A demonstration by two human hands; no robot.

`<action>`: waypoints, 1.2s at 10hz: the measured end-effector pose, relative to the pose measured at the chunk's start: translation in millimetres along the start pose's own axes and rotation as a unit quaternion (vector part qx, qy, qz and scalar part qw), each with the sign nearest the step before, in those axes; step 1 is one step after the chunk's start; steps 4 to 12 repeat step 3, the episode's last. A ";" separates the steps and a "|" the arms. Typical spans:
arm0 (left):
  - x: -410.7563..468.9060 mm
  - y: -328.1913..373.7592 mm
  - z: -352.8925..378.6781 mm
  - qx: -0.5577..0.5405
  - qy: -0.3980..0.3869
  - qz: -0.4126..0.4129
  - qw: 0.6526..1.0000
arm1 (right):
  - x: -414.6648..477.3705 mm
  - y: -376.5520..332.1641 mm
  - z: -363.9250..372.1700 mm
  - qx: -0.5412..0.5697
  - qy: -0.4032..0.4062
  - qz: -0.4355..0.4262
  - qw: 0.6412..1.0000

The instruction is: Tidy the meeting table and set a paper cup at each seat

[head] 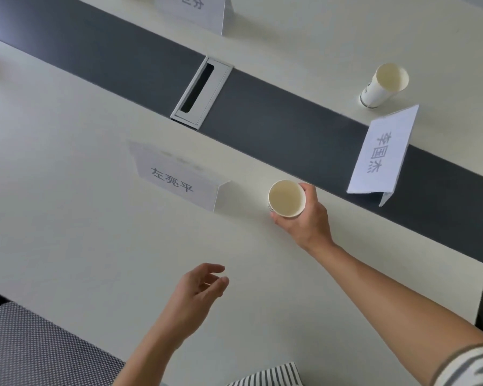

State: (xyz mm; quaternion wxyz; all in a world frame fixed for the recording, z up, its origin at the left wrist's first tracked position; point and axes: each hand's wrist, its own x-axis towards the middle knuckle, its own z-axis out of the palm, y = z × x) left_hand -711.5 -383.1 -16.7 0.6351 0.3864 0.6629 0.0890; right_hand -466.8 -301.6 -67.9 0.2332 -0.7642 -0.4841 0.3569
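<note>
An empty white paper cup stands on the pale meeting table, just right of a folded name card. My right hand is wrapped around this cup from the right and below. My left hand hovers over the near part of the table with fingers loosely apart and nothing in it. A second paper cup stands at the far right, beyond the dark centre strip, near another name card.
A silver cable hatch is set into the dark strip. A third name card stands at the far top edge. A mesh chair back sits at the lower left, below the table's near edge.
</note>
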 end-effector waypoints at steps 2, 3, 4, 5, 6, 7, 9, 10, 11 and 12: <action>-16.4 3.2 4.5 0.014 -0.003 0.017 1.000 | -4.0 -2.7 -8.4 -0.012 -0.033 0.014 0.999; -29.8 3.9 6.8 0.012 0.011 0.030 0.999 | -13.0 -4.4 -19.4 0.006 -0.039 0.036 0.999; -29.8 3.9 6.8 0.012 0.011 0.030 0.999 | -13.0 -4.4 -19.4 0.006 -0.039 0.036 0.999; -29.8 3.9 6.8 0.012 0.011 0.030 0.999 | -13.0 -4.4 -19.4 0.006 -0.039 0.036 0.999; -29.8 3.9 6.8 0.012 0.011 0.030 0.999 | -13.0 -4.4 -19.4 0.006 -0.039 0.036 0.999; -29.8 3.9 6.8 0.012 0.011 0.030 0.999 | -13.0 -4.4 -19.4 0.006 -0.039 0.036 0.999; -29.8 3.9 6.8 0.012 0.011 0.030 0.999 | -13.0 -4.4 -19.4 0.006 -0.039 0.036 0.999; -29.8 3.9 6.8 0.012 0.011 0.030 0.999 | -13.0 -4.4 -19.4 0.006 -0.039 0.036 0.999; -29.8 3.9 6.8 0.012 0.011 0.030 0.999 | -13.0 -4.4 -19.4 0.006 -0.039 0.036 0.999; -29.8 3.9 6.8 0.012 0.011 0.030 0.999 | -13.0 -4.4 -19.4 0.006 -0.039 0.036 0.999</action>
